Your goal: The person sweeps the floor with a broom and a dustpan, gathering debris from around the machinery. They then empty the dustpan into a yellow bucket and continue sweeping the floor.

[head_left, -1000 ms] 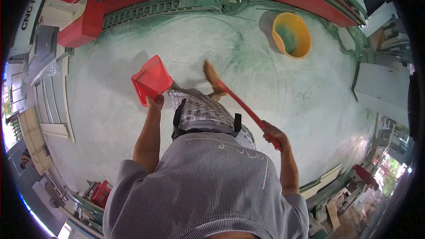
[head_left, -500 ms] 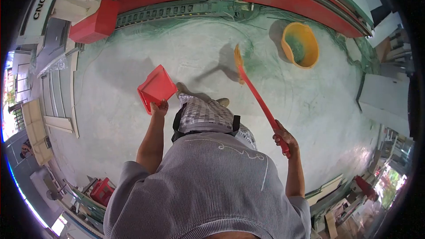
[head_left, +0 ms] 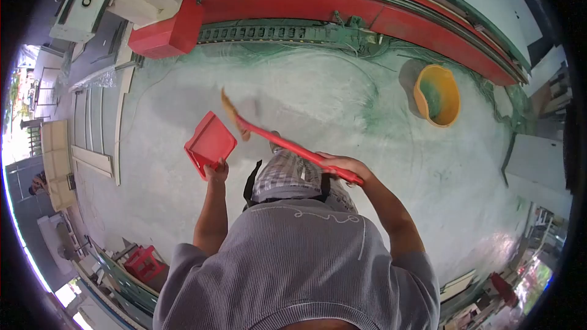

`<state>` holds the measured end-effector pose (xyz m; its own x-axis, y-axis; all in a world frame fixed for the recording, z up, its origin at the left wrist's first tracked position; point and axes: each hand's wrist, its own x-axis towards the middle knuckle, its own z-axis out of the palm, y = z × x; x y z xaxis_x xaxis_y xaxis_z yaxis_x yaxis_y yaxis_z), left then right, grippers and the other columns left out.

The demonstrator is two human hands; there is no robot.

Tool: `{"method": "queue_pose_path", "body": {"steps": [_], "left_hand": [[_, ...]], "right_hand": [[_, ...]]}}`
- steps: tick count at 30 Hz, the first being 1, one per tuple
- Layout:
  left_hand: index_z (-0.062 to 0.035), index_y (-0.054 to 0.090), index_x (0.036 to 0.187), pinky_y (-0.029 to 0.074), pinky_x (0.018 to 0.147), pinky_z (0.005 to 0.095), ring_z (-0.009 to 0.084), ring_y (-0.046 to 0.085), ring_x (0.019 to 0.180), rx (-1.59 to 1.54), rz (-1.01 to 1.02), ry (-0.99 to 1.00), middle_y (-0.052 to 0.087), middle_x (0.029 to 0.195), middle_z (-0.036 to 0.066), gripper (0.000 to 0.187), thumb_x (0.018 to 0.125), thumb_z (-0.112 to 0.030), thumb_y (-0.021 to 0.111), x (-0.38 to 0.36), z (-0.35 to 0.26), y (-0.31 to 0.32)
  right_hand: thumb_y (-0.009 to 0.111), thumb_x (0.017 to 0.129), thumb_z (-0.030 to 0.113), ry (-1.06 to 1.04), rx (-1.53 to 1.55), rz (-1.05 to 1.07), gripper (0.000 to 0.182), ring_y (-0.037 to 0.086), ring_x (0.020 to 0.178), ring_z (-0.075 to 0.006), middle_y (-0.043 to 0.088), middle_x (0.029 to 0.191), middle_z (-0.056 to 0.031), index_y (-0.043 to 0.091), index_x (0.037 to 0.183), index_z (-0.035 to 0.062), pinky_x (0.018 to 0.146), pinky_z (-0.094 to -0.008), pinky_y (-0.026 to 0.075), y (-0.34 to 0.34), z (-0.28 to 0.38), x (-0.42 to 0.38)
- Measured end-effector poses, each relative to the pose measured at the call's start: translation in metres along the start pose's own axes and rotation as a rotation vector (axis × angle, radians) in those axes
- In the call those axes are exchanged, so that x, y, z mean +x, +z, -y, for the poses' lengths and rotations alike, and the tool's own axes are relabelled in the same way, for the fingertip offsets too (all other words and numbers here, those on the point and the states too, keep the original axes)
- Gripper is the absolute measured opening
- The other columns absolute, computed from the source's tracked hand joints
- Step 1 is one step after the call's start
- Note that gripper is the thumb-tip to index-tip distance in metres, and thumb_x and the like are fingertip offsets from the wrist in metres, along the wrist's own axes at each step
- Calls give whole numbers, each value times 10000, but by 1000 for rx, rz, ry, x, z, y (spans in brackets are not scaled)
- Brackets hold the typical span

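My left hand (head_left: 216, 171) is closed around the edge of a red dustpan (head_left: 211, 142), which is held over the pale, dusty floor (head_left: 293, 95). The fingers of my right hand (head_left: 345, 166) wrap round the long red handle of a brush (head_left: 281, 140) near its end. The brush slants across in front of my legs, and its yellowish bristles are close to the dustpan's upper right side, a small gap apart.
A yellow bucket (head_left: 451, 98) with green dust inside stands at the upper right. Along the top runs a red and green machine (head_left: 293, 3). Boards (head_left: 92, 162) lie at the left, a red stool (head_left: 144, 263) at the lower left, a white panel (head_left: 535, 168) at the right.
My right hand and the brush have swung left, bringing the bristles beside the dustpan. The dustpan has shifted slightly down and left in view, while the surroundings have shifted right.
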<state>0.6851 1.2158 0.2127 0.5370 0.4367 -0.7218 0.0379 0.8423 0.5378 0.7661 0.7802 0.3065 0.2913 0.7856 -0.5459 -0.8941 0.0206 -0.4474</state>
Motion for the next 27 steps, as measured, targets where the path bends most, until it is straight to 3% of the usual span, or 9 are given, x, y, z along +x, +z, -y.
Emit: {"method": "queue_pose_path", "body": {"steps": [5, 8, 15, 17, 18, 21, 23, 25, 27], "left_hand": [[-38, 426, 929, 435, 593, 312, 220, 557, 617, -38, -160, -88, 563, 669, 106, 419, 717, -389, 343, 15, -36, -35], [-53, 397, 987, 448, 609, 317, 234, 553, 625, -39, -362, -103, 566, 694, 114, 470, 734, -441, 313, 7, -44, -36], [-154, 330, 1062, 466, 628, 332, 216, 575, 628, 23, -392, -253, 576, 760, 121, 440, 753, -468, 332, 60, -94, -25], [-140, 345, 1044, 467, 620, 334, 219, 576, 615, 84, -259, -193, 580, 720, 127, 449, 751, -479, 343, 73, -105, -24], [-135, 347, 1040, 468, 613, 334, 221, 575, 598, 145, -179, -174, 578, 688, 126, 458, 749, -489, 342, 92, -110, -26], [-125, 359, 1025, 468, 594, 336, 223, 570, 556, 38, -340, -220, 568, 615, 124, 468, 745, -500, 342, 113, -135, 20], [-120, 372, 1018, 464, 597, 337, 221, 572, 572, 95, -219, -279, 572, 640, 122, 461, 741, -488, 341, 148, -158, 41], [-113, 376, 1030, 456, 598, 334, 215, 572, 590, 213, -176, -119, 571, 659, 109, 461, 733, -465, 348, 145, -162, 78], [-108, 395, 1031, 451, 598, 326, 208, 568, 594, 224, -167, -212, 570, 672, 95, 458, 723, -445, 361, 166, -174, 99]], "right_hand": [[495, 791, 161, 82, -12, 88, 479, 407, 505, -32, 395, 669, 24, 280, 1211, 85, 415, -134, 357, 4, 5, 117], [502, 787, 134, -11, 107, 20, 388, 427, 511, -49, 399, 655, 11, 343, 1138, 88, 400, -147, 365, -28, -5, 140], [540, 770, 110, -260, 648, -231, 224, 426, 470, -67, 407, 637, -34, 421, 957, 139, 374, -159, 375, -102, 14, 91], [540, 771, 112, -274, 759, -284, 179, 414, 456, -62, 411, 638, -42, 423, 905, 134, 373, -158, 373, -111, 21, 78], [536, 776, 128, -340, 809, -234, 158, 420, 457, -59, 415, 632, -43, 418, 880, 136, 381, -157, 377, -111, 21, 74], [524, 777, 162, -470, 935, -194, 133, 438, 454, -65, 425, 598, -31, 424, 819, 86, 408, -171, 401, -134, 4, 80], [524, 772, 164, -518, 1094, -99, 139, 441, 453, -67, 425, 586, -25, 426, 783, 66, 413, -176, 406, -135, 6, 86], [524, 766, 166, -567, 1247, 4, 154, 444, 451, -69, 426, 573, -18, 429, 747, 46, 419, -181, 411, -138, -2, 90], [519, 761, 166, -727, 1354, 32, 183, 447, 448, -70, 419, 550, -9, 415, 682, 38, 425, -188, 415, -136, -10, 95]]}}
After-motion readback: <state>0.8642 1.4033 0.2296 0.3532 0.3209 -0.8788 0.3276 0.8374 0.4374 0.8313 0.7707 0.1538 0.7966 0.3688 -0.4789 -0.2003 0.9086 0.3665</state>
